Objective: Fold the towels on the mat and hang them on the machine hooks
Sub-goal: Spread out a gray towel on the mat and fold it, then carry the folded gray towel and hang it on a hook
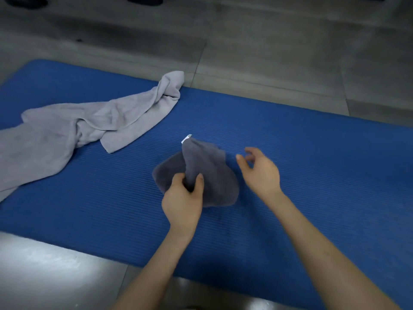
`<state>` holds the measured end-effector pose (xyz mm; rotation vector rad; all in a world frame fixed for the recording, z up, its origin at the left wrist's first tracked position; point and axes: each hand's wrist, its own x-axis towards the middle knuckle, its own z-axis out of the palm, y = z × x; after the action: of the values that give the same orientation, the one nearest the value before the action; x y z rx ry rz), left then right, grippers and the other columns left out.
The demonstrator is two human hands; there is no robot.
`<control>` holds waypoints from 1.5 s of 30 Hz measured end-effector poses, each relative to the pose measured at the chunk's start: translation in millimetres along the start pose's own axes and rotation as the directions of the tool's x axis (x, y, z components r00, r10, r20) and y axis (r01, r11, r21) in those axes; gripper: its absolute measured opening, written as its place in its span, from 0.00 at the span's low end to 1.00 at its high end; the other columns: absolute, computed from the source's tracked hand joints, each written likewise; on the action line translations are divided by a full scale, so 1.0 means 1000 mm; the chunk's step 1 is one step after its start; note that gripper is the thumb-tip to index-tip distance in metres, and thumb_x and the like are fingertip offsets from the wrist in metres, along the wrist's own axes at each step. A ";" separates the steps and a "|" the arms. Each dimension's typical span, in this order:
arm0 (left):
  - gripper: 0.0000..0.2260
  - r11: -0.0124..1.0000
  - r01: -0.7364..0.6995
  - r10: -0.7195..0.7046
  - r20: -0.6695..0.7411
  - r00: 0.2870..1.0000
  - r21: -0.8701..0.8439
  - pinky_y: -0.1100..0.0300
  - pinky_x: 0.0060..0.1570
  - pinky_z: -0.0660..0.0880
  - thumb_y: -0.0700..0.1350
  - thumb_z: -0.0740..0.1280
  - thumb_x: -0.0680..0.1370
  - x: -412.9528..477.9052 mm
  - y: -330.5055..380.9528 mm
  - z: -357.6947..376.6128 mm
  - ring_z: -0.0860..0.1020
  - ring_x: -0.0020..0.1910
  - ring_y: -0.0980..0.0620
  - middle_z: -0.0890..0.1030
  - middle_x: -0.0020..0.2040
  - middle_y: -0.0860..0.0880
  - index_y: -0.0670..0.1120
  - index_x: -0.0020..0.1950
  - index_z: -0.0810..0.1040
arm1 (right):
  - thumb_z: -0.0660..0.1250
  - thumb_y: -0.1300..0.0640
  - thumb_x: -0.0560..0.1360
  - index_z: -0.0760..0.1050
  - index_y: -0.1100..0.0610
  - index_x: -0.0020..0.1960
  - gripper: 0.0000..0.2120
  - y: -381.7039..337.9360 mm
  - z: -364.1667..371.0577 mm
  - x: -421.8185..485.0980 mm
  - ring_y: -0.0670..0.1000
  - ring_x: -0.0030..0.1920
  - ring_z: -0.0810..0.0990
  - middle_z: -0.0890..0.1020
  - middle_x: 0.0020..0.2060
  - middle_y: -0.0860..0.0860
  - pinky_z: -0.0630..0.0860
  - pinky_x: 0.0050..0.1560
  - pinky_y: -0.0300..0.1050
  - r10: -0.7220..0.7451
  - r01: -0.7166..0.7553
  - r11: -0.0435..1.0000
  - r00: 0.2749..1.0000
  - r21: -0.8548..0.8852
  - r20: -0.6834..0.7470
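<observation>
A small dark grey towel with a white label at its far corner hangs bunched over the middle of the blue mat. My left hand grips it from below, fingers and thumb curled round a fold. My right hand hovers just to the right of the towel, fingers loosely spread and holding nothing. A larger light grey towel lies crumpled on the left part of the mat, one end running off the left edge of view.
Grey floor tiles surround the mat. Dark objects stand at the far top left edge. No machine or hooks are in view.
</observation>
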<state>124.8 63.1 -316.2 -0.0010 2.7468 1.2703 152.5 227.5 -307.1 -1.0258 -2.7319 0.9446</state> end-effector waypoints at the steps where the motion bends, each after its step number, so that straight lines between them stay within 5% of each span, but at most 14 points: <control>1: 0.12 1.000 0.021 -0.021 -0.001 1.000 -0.015 0.62 0.30 0.64 0.55 0.65 0.76 0.002 0.000 -0.002 0.73 0.31 0.58 0.74 0.31 0.56 0.47 0.41 0.73 | 0.59 0.42 0.77 0.75 0.56 0.61 0.21 0.008 0.005 -0.013 0.52 0.57 0.78 0.81 0.54 0.50 0.71 0.61 0.49 0.127 -0.143 0.982 0.984 0.124 0.129; 5: 0.13 0.987 0.107 -0.108 0.002 0.994 -0.119 0.62 0.31 0.65 0.56 0.65 0.75 0.008 0.009 -0.012 0.73 0.32 0.58 0.75 0.32 0.54 0.48 0.39 0.72 | 0.58 0.36 0.75 0.78 0.52 0.53 0.22 0.004 0.022 -0.051 0.40 0.50 0.78 0.81 0.48 0.40 0.71 0.55 0.37 0.201 -0.413 0.706 0.896 0.576 0.396; 8: 0.11 0.969 0.146 -0.143 0.030 0.989 -0.198 0.58 0.35 0.72 0.55 0.66 0.75 0.013 0.020 -0.023 0.74 0.34 0.57 0.76 0.34 0.53 0.50 0.37 0.71 | 0.63 0.48 0.77 0.78 0.54 0.46 0.10 -0.013 0.022 -0.063 0.36 0.42 0.80 0.83 0.40 0.41 0.72 0.40 0.26 0.139 -0.426 0.511 0.898 0.746 0.418; 11: 0.08 0.922 0.200 -0.179 0.093 0.979 -0.331 0.56 0.43 0.76 0.54 0.69 0.74 0.017 0.032 -0.037 0.78 0.41 0.55 0.79 0.40 0.53 0.51 0.44 0.74 | 0.67 0.58 0.75 0.79 0.60 0.51 0.08 -0.024 0.015 -0.062 0.43 0.49 0.82 0.85 0.46 0.50 0.75 0.43 0.29 0.076 -0.358 0.397 0.930 0.845 0.359; 15: 0.28 0.849 0.184 -0.057 0.261 0.964 -0.496 0.62 0.43 0.75 0.42 0.74 0.71 0.023 0.046 -0.060 0.81 0.45 0.55 0.82 0.45 0.50 0.56 0.64 0.65 | 0.69 0.58 0.74 0.75 0.58 0.57 0.13 -0.041 -0.009 -0.046 0.46 0.47 0.83 0.85 0.46 0.51 0.77 0.44 0.34 0.098 -0.226 0.472 0.974 0.852 0.203; 18: 0.44 0.942 -0.024 0.138 0.322 0.937 -0.335 0.59 0.54 0.74 0.40 0.77 0.65 0.033 0.052 -0.071 0.78 0.55 0.60 0.80 0.55 0.59 0.72 0.67 0.57 | 0.72 0.52 0.71 0.64 0.49 0.69 0.29 -0.048 -0.033 -0.030 0.51 0.36 0.78 0.78 0.34 0.58 0.75 0.43 0.41 0.103 -0.108 0.661 0.993 0.742 0.053; 22: 0.41 0.922 -0.374 0.326 0.315 0.891 0.104 0.57 0.61 0.70 0.49 0.79 0.61 0.047 0.075 -0.080 0.73 0.55 0.60 0.77 0.55 0.61 0.67 0.68 0.64 | 0.77 0.56 0.66 0.59 0.38 0.72 0.42 -0.043 -0.076 -0.005 0.49 0.46 0.80 0.82 0.43 0.53 0.76 0.54 0.42 -0.218 0.109 0.843 0.965 0.527 0.148; 25: 0.37 0.790 -0.516 0.444 0.270 0.854 0.332 0.57 0.57 0.67 0.55 0.78 0.61 0.060 0.087 -0.070 0.72 0.44 0.56 0.75 0.42 0.56 0.57 0.67 0.71 | 0.79 0.57 0.62 0.69 0.42 0.68 0.38 -0.036 -0.091 0.022 0.44 0.55 0.78 0.79 0.55 0.40 0.73 0.61 0.48 -0.315 0.244 0.920 0.925 0.306 0.213; 28: 0.30 0.660 -0.607 0.553 0.259 0.791 0.443 0.53 0.52 0.69 0.60 0.75 0.58 0.081 0.089 -0.050 0.77 0.36 0.51 0.79 0.33 0.55 0.54 0.59 0.78 | 0.78 0.53 0.61 0.74 0.40 0.59 0.29 -0.029 -0.092 0.044 0.41 0.52 0.78 0.80 0.52 0.37 0.74 0.59 0.49 -0.319 0.265 0.933 0.921 0.242 0.222; 31: 0.24 0.641 -0.613 0.566 0.254 0.784 0.462 0.53 0.50 0.69 0.62 0.68 0.59 0.096 0.091 -0.030 0.77 0.36 0.51 0.79 0.35 0.55 0.56 0.52 0.81 | 0.77 0.52 0.63 0.76 0.39 0.51 0.20 -0.023 -0.092 0.062 0.39 0.48 0.78 0.81 0.46 0.36 0.75 0.55 0.44 -0.319 0.282 0.938 0.929 0.200 0.186; 34: 0.22 0.684 -0.587 0.499 0.310 0.809 0.433 0.41 0.63 0.64 0.61 0.70 0.62 0.104 0.094 -0.012 0.74 0.56 0.46 0.76 0.54 0.50 0.56 0.53 0.80 | 0.77 0.54 0.64 0.78 0.41 0.49 0.16 -0.011 -0.091 0.076 0.38 0.47 0.78 0.82 0.44 0.36 0.75 0.53 0.41 -0.320 0.284 0.937 0.931 0.205 0.173; 36: 0.19 0.814 -0.526 0.389 0.441 0.809 0.247 0.44 0.71 0.55 0.55 0.74 0.66 0.105 0.100 -0.004 0.66 0.69 0.50 0.73 0.64 0.53 0.55 0.55 0.75 | 0.76 0.54 0.65 0.78 0.41 0.49 0.16 -0.001 -0.091 0.076 0.38 0.47 0.78 0.82 0.44 0.37 0.75 0.53 0.39 -0.310 0.264 0.933 0.935 0.244 0.172; 41: 0.22 0.927 -0.373 0.281 0.609 0.742 0.027 0.66 0.51 0.72 0.48 0.75 0.66 0.084 0.116 -0.005 0.74 0.51 0.65 0.76 0.50 0.66 0.63 0.52 0.67 | 0.74 0.43 0.64 0.77 0.42 0.51 0.17 0.026 -0.103 0.055 0.41 0.61 0.68 0.71 0.58 0.40 0.54 0.64 0.43 -0.332 0.334 0.943 0.936 0.007 0.120; 45: 0.25 0.982 -0.145 0.186 0.681 0.708 -0.118 0.75 0.53 0.70 0.53 0.75 0.63 0.049 0.145 -0.028 0.76 0.53 0.67 0.79 0.49 0.62 0.64 0.56 0.69 | 0.73 0.56 0.70 0.72 0.49 0.51 0.14 0.029 -0.148 0.023 0.35 0.66 0.66 0.72 0.59 0.33 0.62 0.70 0.45 -0.269 0.057 0.888 0.868 0.456 0.417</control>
<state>65.9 138.5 -193.4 0.6079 2.0806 1.0804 191.8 336.6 -207.2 -0.5133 -2.6763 1.8643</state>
